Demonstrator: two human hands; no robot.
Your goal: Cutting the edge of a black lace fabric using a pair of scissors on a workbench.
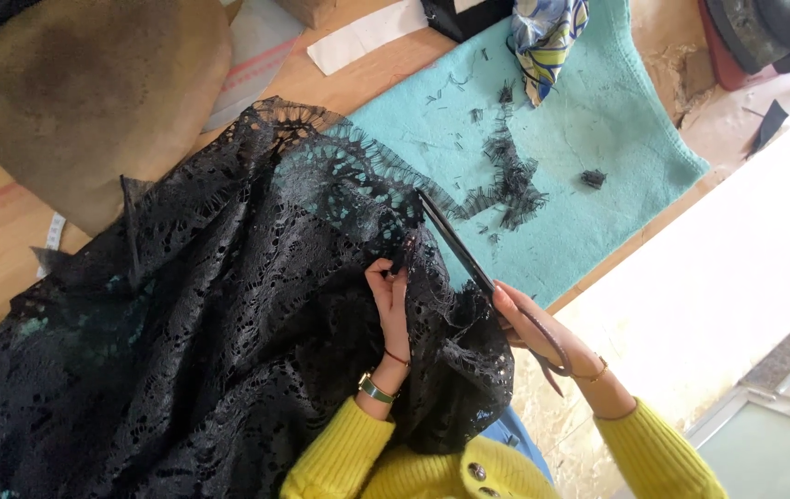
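Black lace fabric (229, 305) drapes from the tabletop (358, 88) into her lap; left hand (391, 300) pinches its edge taut, right hand (529, 328) grips long dark scissors (455, 245). Short snips along the scallops would suit.

Left hand (391, 294): fingers extended upward, tips pinched together, wrist straight, forearm rising from lower frame. Right hand (532, 323): just right of the left, fingers curled closed in a grip, wrist angled toward the left hand.
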